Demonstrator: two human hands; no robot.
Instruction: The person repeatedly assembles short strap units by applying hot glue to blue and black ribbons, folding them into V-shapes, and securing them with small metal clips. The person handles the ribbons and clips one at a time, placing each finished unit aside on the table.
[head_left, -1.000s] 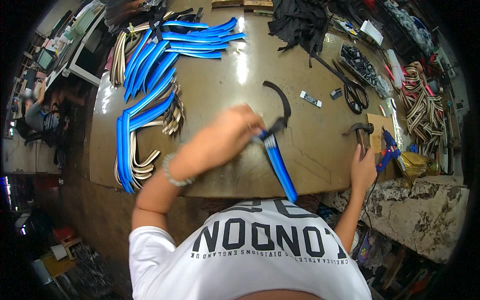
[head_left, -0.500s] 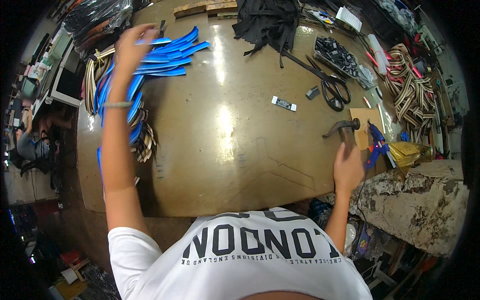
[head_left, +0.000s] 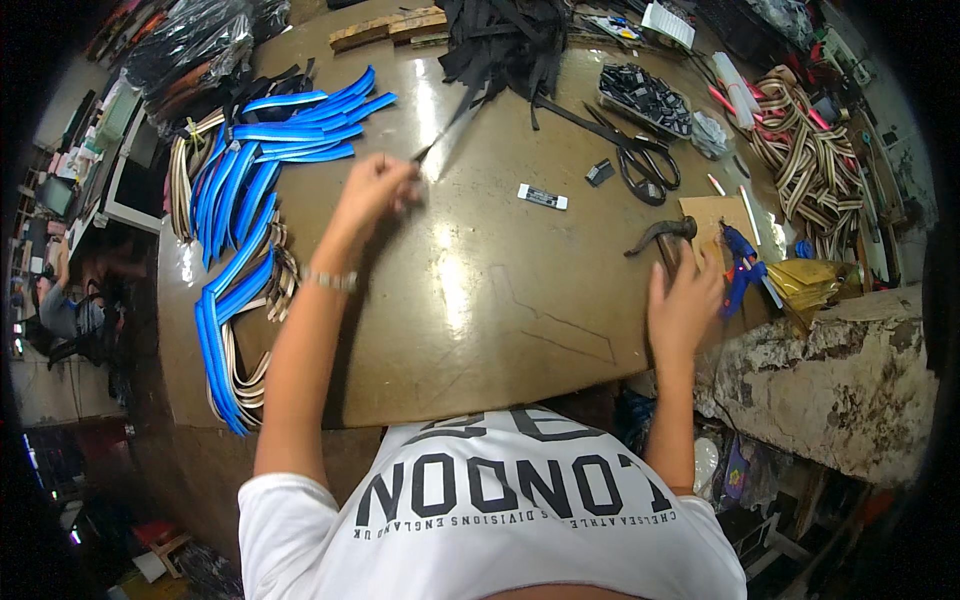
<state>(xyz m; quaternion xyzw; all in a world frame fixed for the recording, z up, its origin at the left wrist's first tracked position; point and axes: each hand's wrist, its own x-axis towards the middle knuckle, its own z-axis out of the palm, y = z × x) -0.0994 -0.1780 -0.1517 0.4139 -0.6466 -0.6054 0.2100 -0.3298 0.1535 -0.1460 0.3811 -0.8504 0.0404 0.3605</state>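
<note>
Left hand (head_left: 385, 188) pinched on a black strap (head_left: 424, 154), strap slanting from fingertips toward black pile (head_left: 505, 45), right hand (head_left: 686, 305) at hammer (head_left: 678, 229), grip I can't tell, bare tabletop (head_left: 400, 330) between.

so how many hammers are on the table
1: a hammer at the right side of the table, its handle partly covered by the right hand. Others could be hidden under the black straps.

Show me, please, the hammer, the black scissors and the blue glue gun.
Hammer (head_left: 676, 228), head view: on its dark head.
Black scissors (head_left: 628, 147), head view: near where the handles meet.
Blue glue gun (head_left: 741, 256), head view: on its body.
</note>
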